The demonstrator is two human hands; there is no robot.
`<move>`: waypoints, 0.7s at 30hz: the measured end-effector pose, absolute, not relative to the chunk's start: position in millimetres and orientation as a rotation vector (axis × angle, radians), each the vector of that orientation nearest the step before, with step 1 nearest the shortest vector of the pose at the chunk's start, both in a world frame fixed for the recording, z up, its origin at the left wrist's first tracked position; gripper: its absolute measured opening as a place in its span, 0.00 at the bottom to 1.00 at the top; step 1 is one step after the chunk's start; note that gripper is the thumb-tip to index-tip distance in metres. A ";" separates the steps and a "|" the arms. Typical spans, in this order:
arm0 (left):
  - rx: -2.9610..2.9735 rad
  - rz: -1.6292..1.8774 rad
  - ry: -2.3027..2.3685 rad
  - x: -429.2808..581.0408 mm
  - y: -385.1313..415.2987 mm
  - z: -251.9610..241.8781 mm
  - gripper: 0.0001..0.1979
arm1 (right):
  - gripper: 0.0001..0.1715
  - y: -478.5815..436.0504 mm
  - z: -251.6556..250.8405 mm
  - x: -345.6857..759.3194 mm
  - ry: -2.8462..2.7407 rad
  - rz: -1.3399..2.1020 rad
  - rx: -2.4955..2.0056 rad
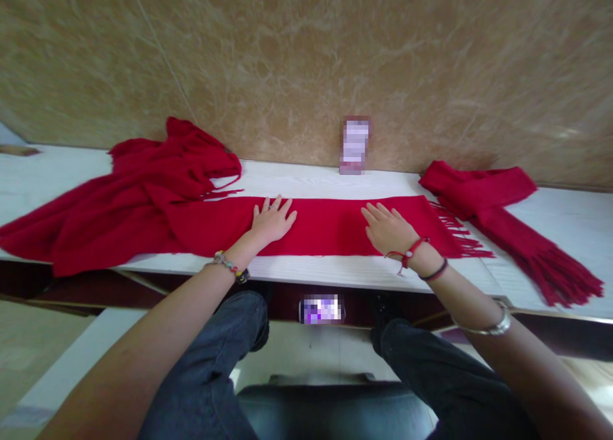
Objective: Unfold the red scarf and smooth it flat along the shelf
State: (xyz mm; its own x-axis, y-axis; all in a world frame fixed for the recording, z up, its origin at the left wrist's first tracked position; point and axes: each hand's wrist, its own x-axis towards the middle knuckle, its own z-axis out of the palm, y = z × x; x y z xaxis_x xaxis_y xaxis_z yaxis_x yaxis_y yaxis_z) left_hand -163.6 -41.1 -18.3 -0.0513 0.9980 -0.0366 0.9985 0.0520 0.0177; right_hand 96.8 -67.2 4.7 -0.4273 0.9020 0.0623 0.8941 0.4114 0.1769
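A red scarf (330,226) lies stretched flat along the white table, its fringed end pointing right. My left hand (272,221) rests palm down on the flat stretch, fingers spread. Farther right, near the fringe, my right hand (389,229) also lies flat on the fabric with its fingers extended. To the left the cloth runs into a loose, rumpled red heap (158,172); whether that is all one scarf I cannot tell. Another red fringed scarf (498,213) lies loosely folded at the right, touching or close to the flat one's fringe.
The narrow white table (297,179) backs onto a brown marbled wall (297,63). A blurred-out upright object (355,145) leans there, and another blurred-out item (321,309) sits below the table's front edge. A dark stool seat (335,411) is beneath me, between my legs.
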 end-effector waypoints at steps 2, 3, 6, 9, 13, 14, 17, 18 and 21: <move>2.143 -0.027 2.254 -163.7 -40.6 -19.1 0.30 | 0.30 -68.4 2.6 70.0 2.708 0.235 1.630; 2.144 -0.030 2.258 -163.8 -40.4 -19.5 0.30 | 0.31 -69.1 0.4 57.4 2.760 0.205 1.615; 2.150 -0.024 2.262 -164.5 -40.1 -20.8 0.30 | 0.32 -70.1 -9.1 31.8 2.856 0.097 1.558; 2.152 -0.013 2.256 -165.2 -39.5 -21.5 0.30 | 0.31 -69.7 -18.7 31.9 2.823 0.018 1.524; 2.143 -0.013 2.240 -165.5 -38.1 -21.5 0.30 | 0.30 -69.8 -24.9 65.9 2.743 0.112 1.569; 2.143 -0.011 2.236 -165.5 -37.9 -21.5 0.30 | 0.30 -70.1 -25.4 77.7 2.717 0.166 1.599; 2.138 -0.013 2.240 -165.1 -37.6 -21.2 0.30 | 0.29 -71.3 -25.1 114.5 2.617 0.331 1.703; 2.135 -0.016 2.244 -164.9 -37.7 -21.1 0.30 | 0.29 -71.5 -24.5 126.1 2.573 0.378 1.743; 2.133 -0.029 2.251 -164.7 -37.6 -20.9 0.30 | 0.29 -71.1 -20.7 153.7 2.431 0.444 1.826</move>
State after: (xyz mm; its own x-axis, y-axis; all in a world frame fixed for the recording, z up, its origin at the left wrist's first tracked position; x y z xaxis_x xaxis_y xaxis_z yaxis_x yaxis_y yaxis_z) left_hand -164.7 -37.6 -20.9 -0.0535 0.9977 -0.0417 0.9984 0.0542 0.0141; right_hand 153.7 -71.1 -20.7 -0.2920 0.9492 0.1172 0.9293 0.2526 0.2695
